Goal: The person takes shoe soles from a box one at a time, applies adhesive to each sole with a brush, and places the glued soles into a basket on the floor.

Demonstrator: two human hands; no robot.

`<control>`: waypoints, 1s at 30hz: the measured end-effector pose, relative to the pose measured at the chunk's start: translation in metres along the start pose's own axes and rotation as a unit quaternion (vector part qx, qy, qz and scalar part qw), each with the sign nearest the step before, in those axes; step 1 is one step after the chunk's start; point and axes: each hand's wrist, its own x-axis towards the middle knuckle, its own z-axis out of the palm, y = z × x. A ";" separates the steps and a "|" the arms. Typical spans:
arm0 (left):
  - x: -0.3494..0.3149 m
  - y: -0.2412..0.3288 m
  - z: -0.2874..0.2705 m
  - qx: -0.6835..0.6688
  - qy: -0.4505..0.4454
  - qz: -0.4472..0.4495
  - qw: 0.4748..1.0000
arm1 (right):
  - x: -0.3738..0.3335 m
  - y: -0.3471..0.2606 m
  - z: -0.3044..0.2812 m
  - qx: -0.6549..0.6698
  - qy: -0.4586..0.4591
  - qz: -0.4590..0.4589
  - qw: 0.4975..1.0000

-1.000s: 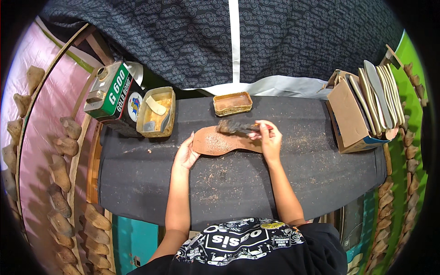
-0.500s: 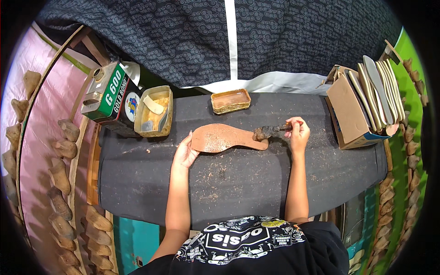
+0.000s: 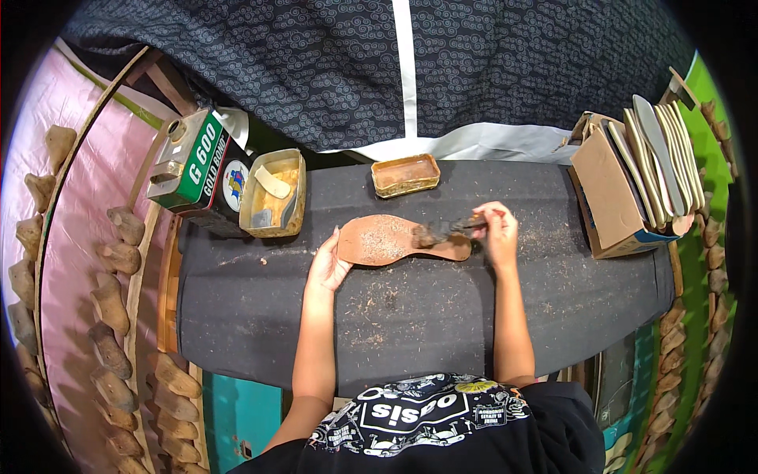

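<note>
A brown shoe sole lies level over the dark tabletop, its wide end toward the left. My left hand grips that wide end by its edge, thumb on top. Between the fingers of my right hand is the handle of a dark, crusted brush. Its blurred bristle end rests on or just above the sole's narrow waist. Pale specks cover the sole's wide part.
A small tin of brown liquid stands beyond the sole. Left are an open glue tub and a metal can. A cardboard box with several upright soles is at right. Shoe lasts line side racks.
The brush has swept left along the sole, from the narrow end toward the waist. My right hand has moved slightly left with it. My left hand keeps its hold.
</note>
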 end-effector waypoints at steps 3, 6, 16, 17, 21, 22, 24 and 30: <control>0.001 0.001 -0.006 -0.007 -0.007 -0.004 1.000 | 0.007 0.001 -0.035 -0.027 -0.012 -0.018 0.999; 0.000 0.001 -0.001 0.005 -0.002 -0.007 1.000 | 0.007 -0.003 -0.052 -0.092 0.020 -0.031 0.995; 0.001 0.001 0.001 -0.044 -0.030 -0.020 0.998 | -0.002 -0.002 0.006 0.031 -0.090 0.013 0.995; 0.000 0.002 0.003 -0.055 -0.034 -0.020 0.998 | -0.002 -0.001 0.004 0.031 -0.090 0.013 0.995; 0.000 0.004 -0.001 -0.076 -0.075 -0.027 0.994 | 0.001 -0.007 -0.016 -0.003 -0.089 0.069 0.994; 0.000 0.005 -0.002 -0.069 -0.056 -0.022 0.996 | 0.003 -0.004 -0.026 -0.010 -0.087 0.062 0.994; 0.000 0.004 -0.002 -0.064 -0.036 -0.017 0.997 | 0.005 -0.001 -0.044 -0.024 -0.085 0.053 0.995; 0.000 0.005 0.005 -0.064 -0.039 -0.024 0.997 | 0.007 -0.009 -0.061 -0.054 -0.046 0.050 0.996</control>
